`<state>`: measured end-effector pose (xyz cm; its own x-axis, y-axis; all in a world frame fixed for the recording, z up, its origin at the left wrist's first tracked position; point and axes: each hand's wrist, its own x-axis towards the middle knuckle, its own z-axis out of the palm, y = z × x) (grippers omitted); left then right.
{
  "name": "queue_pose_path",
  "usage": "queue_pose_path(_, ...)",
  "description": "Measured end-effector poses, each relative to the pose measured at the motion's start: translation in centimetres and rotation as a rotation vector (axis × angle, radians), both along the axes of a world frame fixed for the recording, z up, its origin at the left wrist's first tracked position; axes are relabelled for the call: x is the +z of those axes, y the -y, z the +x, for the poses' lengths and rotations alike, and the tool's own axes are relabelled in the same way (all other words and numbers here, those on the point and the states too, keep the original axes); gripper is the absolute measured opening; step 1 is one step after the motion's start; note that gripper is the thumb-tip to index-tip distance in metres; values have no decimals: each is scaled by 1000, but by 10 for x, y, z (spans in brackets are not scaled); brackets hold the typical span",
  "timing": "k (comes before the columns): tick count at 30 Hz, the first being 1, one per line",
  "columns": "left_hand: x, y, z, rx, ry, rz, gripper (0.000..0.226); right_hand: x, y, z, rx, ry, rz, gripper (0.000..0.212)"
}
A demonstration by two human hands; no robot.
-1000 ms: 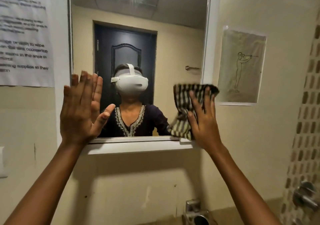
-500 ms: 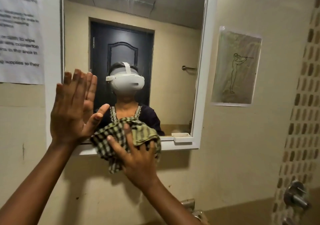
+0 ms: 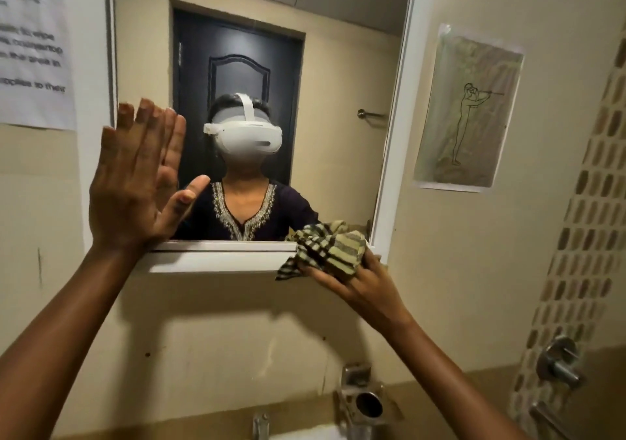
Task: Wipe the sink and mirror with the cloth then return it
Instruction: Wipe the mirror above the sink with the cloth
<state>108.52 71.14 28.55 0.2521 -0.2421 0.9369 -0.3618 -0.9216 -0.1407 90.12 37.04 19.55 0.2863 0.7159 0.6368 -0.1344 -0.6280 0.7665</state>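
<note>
Notice [image 3: 32, 46] with blurred print hangs on the wall at far left, one sheet only. Next comes the left hand [image 3: 135, 185], spread wide and flat with fingers together and thumb out, holding nothing; its heel sits at the lower left corner of the mirror [image 3: 338, 100], seemingly braced against the glass, though contact cannot be confirmed. One mirror, white-framed, fills the middle, reflecting a person in a white headset before a dark door. At its lower right corner the right hand [image 3: 359, 280] presses the cloth [image 3: 328, 246], a bunched green-and-black checked rag, over the bottom frame ledge; the fingers grip it from below, partly buried in the folds. One cloth, two hands.

Judging by this, the step in hand is wiping the mirror's lower edge. To do it well, flatten the rag for more contact, press evenly, run along the ledge into the corner, and lift the bracing palm off so it leaves no prints.

Right of the mirror hangs one drawing [image 3: 469, 107] of a standing figure. Below, one tap [image 3: 261, 424] and a strip of sink [image 3: 305, 434] show at the bottom edge, with one metal holder [image 3: 367, 402] and a wall valve [image 3: 559, 361] further right.
</note>
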Motion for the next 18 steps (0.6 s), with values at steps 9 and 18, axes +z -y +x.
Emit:
queue_pose_path(9, 4, 4, -4, -76, 47, -23, 90, -5, 38, -21, 49, 2, 208, 46)
queue_pose_path(18, 0, 12, 18, -254, 46, -94, 88, -29, 23, -53, -14, -224, 725, 103)
